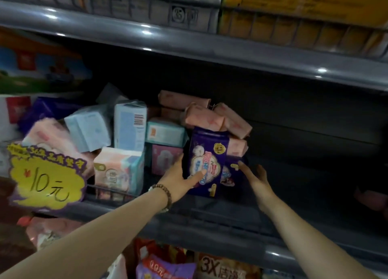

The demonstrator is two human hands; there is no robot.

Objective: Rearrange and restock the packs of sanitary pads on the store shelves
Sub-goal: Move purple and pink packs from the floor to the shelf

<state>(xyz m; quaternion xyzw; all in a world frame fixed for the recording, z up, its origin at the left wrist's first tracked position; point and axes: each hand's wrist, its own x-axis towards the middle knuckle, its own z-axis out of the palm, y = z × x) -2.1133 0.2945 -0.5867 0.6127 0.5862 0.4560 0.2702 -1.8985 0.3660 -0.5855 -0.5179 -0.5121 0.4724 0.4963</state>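
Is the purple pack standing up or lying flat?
Standing up. The dark purple plastic pack stands on end on the grey shelf, with the left hand holding it.

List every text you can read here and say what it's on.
"10元": yellow sign.
"3X": lower-shelf pack; the rest is blurred.
purple pack in the left hand: print too blurred.
blue pack: barcode, digits too small.
top cartons: blurred.

2 hands (178, 180), 1 held pk (207, 152), 1 sign (48, 178)
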